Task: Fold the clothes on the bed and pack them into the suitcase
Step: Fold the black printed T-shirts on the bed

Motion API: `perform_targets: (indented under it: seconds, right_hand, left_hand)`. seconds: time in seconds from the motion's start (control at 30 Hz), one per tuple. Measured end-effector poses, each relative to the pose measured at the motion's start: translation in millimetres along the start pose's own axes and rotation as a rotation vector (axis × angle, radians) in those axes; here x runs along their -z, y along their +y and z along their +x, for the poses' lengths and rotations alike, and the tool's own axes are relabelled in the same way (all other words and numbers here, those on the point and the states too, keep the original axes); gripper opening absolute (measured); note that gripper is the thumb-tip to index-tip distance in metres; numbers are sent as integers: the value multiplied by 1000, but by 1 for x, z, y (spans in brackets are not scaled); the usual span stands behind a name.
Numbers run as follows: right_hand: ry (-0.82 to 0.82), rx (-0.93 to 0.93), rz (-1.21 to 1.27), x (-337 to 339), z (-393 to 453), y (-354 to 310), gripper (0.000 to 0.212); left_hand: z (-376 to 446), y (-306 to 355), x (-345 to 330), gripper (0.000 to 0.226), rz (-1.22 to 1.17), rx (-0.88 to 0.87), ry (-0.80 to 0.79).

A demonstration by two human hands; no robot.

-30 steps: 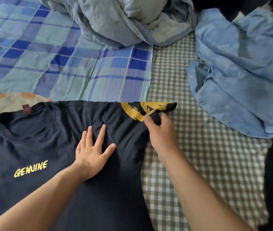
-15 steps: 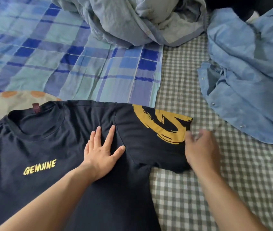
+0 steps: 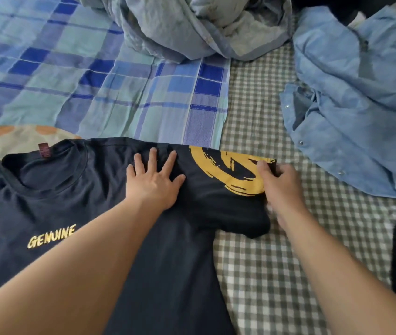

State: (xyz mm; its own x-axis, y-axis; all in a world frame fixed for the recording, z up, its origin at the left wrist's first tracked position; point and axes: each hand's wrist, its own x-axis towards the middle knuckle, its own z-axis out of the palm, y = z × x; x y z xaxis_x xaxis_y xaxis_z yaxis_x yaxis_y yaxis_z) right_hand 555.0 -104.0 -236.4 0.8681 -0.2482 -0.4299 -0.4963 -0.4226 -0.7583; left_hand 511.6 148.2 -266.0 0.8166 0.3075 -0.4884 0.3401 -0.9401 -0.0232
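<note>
The left hand [image 3: 154, 182] lies flat with fingers spread, pressing on the shoulder of the dark T-shirt [image 3: 47, 213], just right of its collar. The right hand [image 3: 280, 187] pinches the outer end of the sleeve [image 3: 226, 187], which bears a yellow print and is laid out to the right of the shirt body. The T-shirt lies face up on the bed, its body on the plaid sheet [image 3: 95, 81] and its sleeve on the checked sheet [image 3: 276, 274].

Right of the T-shirt, well apart, a blue shirt [image 3: 361, 105] lies crumpled and unfolded. Beyond the T-shirt, a rumpled quilt [image 3: 204, 27] is heaped.

Status: the T-shirt is spread flat but no fold is yet made. Sleeve folding appears to be the step in hand. The blue shirt remains to be folded. No suitcase is in view; packing is judged not started.
</note>
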Motion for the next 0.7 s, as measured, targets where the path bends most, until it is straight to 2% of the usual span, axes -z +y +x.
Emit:
perform_targets:
  seconds: [0.07,0.17,0.2,0.27,0.33,0.43,0.53,0.63,0.7]
  right_hand:
    - [-87,-134,71,11,-13,10,51]
    - [-332,-358,78,26,-30,27,40]
    - [-403,-408,94,26,-36,28,39]
    - [-479,-454,129,20,-42,21,38]
    - [-422,-428,201,13,-46,6,32]
    - [-349,-234,362,2,-61,-25,39]
    - [-481,95,385,-16,-96,-66,56]
    - [-737,411,4,-54,-147,-89,77]
    - [-738,513,-278,-79,-177,-75,86]
  left_hand:
    - [-28,14,-1,67,-154,-13,148]
    - [-95,25,-14,59,-571,-173,400]
    - [-120,24,-21,57,-734,-188,412]
    - [-165,14,-29,53,-1057,-84,328]
    - [-188,-4,-32,48,-1316,106,185]
    - [-186,-47,-21,34,-1681,293,2]
    - [-169,-91,-1,33,-2085,334,-248]
    - [-154,-122,5,45,-2236,290,-308]
    - [-148,-133,-2,53,-2301,259,-331]
